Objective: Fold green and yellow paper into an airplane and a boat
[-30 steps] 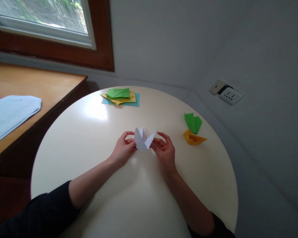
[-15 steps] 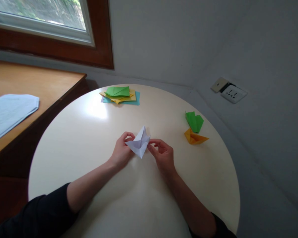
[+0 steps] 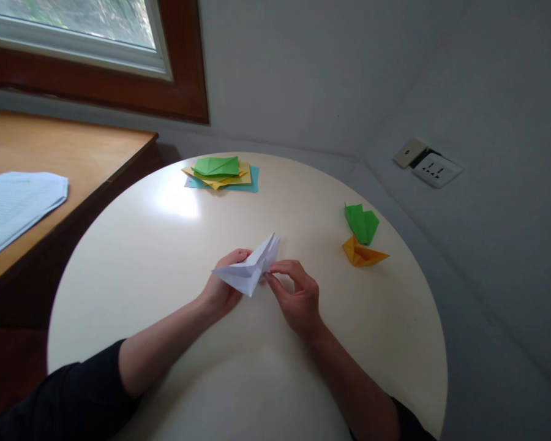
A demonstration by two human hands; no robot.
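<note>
A folded white origami paper (image 3: 249, 269) with several pointed flaps is held over the middle of the round table. My left hand (image 3: 224, 286) grips it from the left and below, its fingers partly hidden behind the paper. On the other side, my right hand (image 3: 298, 297) pinches the right edge between thumb and forefinger. To the right lie an orange folded paper boat (image 3: 363, 255) and a green folded paper piece (image 3: 362, 224), close beside each other.
At the far edge of the white round table (image 3: 133, 245) is a stack of coloured paper (image 3: 220, 173), green on top. A wooden desk (image 3: 87, 131) with white sheets (image 3: 21, 205) stands at the left. A wall socket (image 3: 436, 169) is at the right.
The white paper has turned, and its left point now reaches farther left. My left hand has shifted behind it; my right fingertips have moved slightly left along its edge.
</note>
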